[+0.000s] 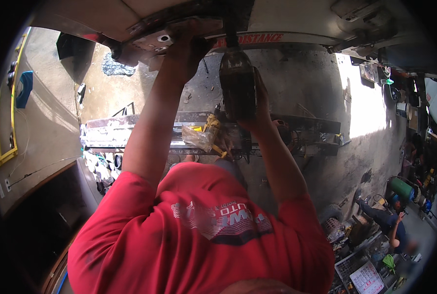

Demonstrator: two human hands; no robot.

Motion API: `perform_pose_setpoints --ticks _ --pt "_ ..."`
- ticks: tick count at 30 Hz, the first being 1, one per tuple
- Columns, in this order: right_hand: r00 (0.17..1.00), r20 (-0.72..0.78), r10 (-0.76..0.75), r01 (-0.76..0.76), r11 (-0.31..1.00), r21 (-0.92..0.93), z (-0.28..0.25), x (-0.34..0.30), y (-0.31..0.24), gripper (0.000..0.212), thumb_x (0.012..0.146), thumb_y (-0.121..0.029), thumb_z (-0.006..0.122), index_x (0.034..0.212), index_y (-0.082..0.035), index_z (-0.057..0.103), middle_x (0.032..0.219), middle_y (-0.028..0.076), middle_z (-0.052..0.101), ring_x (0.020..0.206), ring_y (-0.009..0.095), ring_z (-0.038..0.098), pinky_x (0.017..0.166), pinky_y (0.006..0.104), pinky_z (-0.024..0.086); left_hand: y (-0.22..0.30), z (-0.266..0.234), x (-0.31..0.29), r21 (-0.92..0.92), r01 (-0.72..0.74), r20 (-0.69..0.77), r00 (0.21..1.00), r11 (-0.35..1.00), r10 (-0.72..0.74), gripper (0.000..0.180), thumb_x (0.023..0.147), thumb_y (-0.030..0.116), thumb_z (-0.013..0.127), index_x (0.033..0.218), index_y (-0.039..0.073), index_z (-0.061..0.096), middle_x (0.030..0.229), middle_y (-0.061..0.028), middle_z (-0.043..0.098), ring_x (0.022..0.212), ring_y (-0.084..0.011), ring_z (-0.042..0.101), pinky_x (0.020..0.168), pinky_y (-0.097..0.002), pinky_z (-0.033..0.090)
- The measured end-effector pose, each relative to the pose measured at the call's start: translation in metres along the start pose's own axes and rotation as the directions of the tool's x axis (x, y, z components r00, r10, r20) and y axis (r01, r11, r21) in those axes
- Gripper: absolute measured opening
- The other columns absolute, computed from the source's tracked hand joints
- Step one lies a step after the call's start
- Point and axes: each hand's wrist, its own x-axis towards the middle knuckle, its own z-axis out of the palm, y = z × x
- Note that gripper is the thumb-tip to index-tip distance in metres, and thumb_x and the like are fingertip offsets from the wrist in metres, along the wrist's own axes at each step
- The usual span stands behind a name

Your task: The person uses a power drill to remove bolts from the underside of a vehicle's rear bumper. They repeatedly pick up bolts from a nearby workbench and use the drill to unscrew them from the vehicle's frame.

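My right hand (261, 100) is wrapped round a clear plastic bottle (238, 90) with dark contents. Its neck points up to the underside of a vehicle body (287, 24) at the top of the view. My left hand (186, 54) reaches up to a worn, dirty panel (152, 41) with a round hole in it. The fingers of that hand are in deep shadow, so whether they grip anything cannot be made out.
Below my arms stands a long bench (125, 134) bearing a yellow power drill (211, 125) and a crumpled plastic bag (196, 138). A yellow frame (5, 159) is at far left. Tools, crates and a green cylinder (402, 188) crowd the right, where another person (385, 218) is.
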Motion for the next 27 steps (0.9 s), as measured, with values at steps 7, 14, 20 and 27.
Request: perform_pose_setpoints --ticks 7,14,20,27 --pt "0.939 0.032 -0.342 0.34 0.91 -0.238 -0.004 0.003 -0.007 0.054 0.087 0.0 0.072 0.137 -0.004 0.052 0.124 0.012 0.063 0.107 0.019 0.065 0.09 0.0321 0.056 -0.012 -0.012 0.014 -0.091 -0.021 0.085 0.996 0.996 0.029 0.052 0.1 0.039 0.07 0.139 0.009 0.054 0.134 -0.0097 0.064 0.126 -0.0256 0.061 0.108 -0.0399 0.053" --pt "0.987 0.025 -0.159 0.161 0.972 -0.171 -0.007 0.005 0.004 0.049 0.093 0.003 0.066 0.139 -0.004 0.049 0.124 0.011 0.064 0.105 0.016 0.067 0.088 0.0306 0.059 -0.013 -0.006 0.011 0.049 -0.029 -0.047 0.998 0.998 0.031 0.074 0.101 0.056 0.061 0.146 -0.001 0.047 0.144 -0.0203 0.057 0.135 -0.0316 0.054 0.117 -0.0431 0.044" --pt "0.957 0.062 -0.282 0.288 0.913 -0.29 -0.012 0.004 0.004 0.053 0.091 0.0 0.07 0.139 -0.004 0.049 0.122 0.01 0.065 0.105 0.016 0.067 0.09 0.0308 0.058 -0.008 0.0 0.007 0.04 -0.047 -0.012 0.999 0.998 0.047 0.077 0.098 0.057 0.065 0.147 0.001 0.046 0.145 -0.0211 0.056 0.136 -0.034 0.054 0.117 -0.0455 0.045" --pt "0.941 0.05 -0.335 0.332 0.882 -0.335 -0.01 0.005 -0.005 0.055 0.089 -0.003 0.072 0.139 -0.003 0.05 0.123 0.01 0.065 0.107 0.016 0.066 0.091 0.031 0.056 -0.006 -0.004 0.008 -0.02 -0.019 -0.022 1.0 1.0 0.018 0.079 0.097 0.055 0.068 0.149 0.001 0.042 0.145 -0.0226 0.054 0.136 -0.0349 0.053 0.117 -0.0465 0.046"
